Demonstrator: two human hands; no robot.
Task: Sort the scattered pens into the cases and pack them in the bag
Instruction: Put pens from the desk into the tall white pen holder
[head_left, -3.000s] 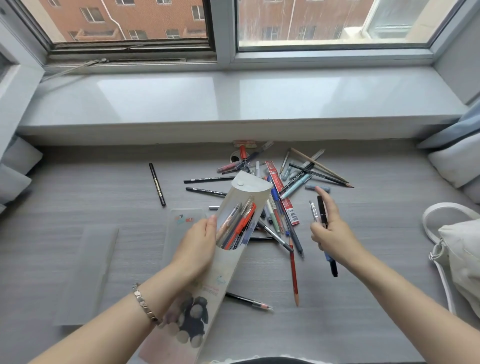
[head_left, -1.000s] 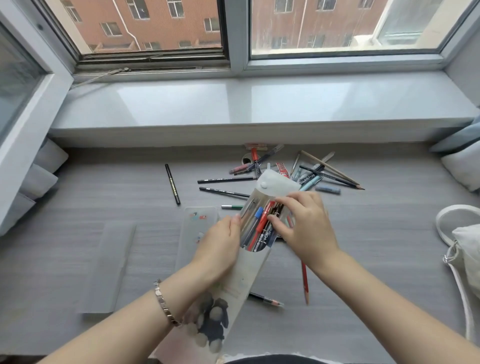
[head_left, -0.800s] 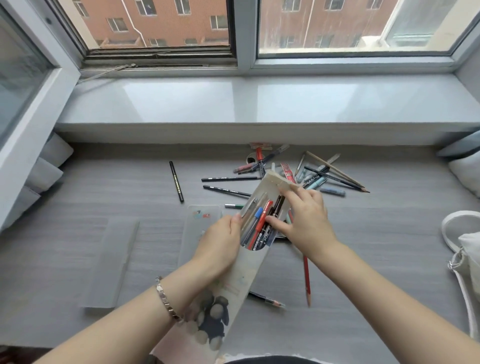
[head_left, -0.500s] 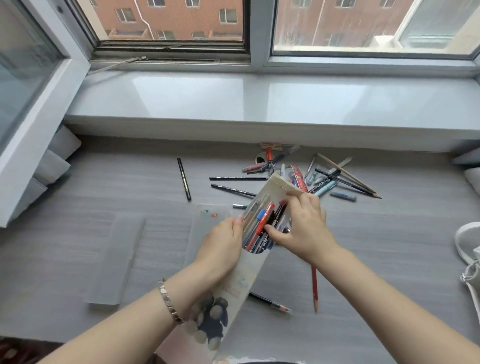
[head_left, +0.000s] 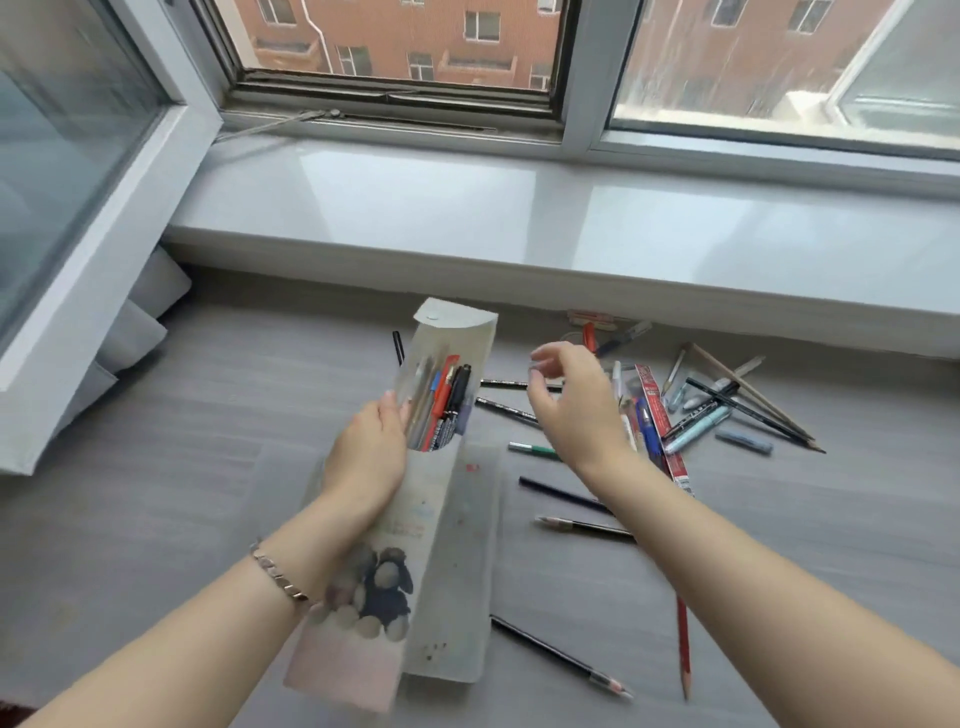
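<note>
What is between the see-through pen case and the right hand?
Head view: two thin black pencils on the grey floor, between the translucent pen case and the right hand.

Frosted case (head_left: 441, 512) — flap open, pens (head_left: 441, 405) inside — loose pens (head_left: 698, 415) rightward

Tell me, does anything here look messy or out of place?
Yes: loose pens and pencils lie criss-crossed on the grey surface, right of the pen case the left hand holds. A red pencil and a black pencil lie apart, nearer the person.

A white windowsill (head_left: 467, 218) runs under a window (head_left: 582, 78) facing a brick building (head_left: 395, 31), above a grey surface (head_left: 182, 493).
</note>
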